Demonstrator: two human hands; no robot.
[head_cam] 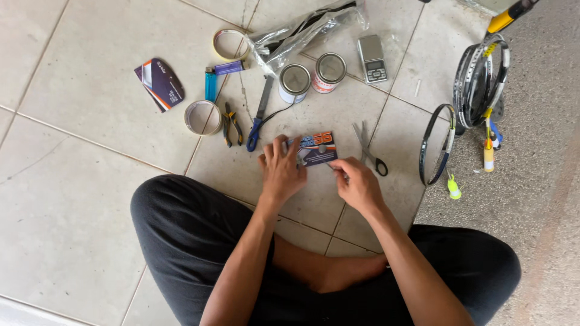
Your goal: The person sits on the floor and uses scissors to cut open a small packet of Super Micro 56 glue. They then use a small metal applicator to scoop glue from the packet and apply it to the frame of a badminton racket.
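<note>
I sit cross-legged on a tiled floor. My left hand (281,169) presses down on the left end of a small dark blue and orange printed packet (318,150) lying on the tile. My right hand (356,181) has its fingers pinched together at the packet's lower right corner; whether it grips the corner or something small there, I cannot tell. Grey-handled scissors (370,151) lie just right of the packet, close to my right hand.
Two open tins (295,79) (330,69), a blue-handled tool (260,115), small pliers (231,124), tape rolls (202,117) (229,43), lighters (210,84), a card packet (160,83), a pocket scale (372,58), plastic wrap (308,29). Racket frames (480,78) (438,143) lie right.
</note>
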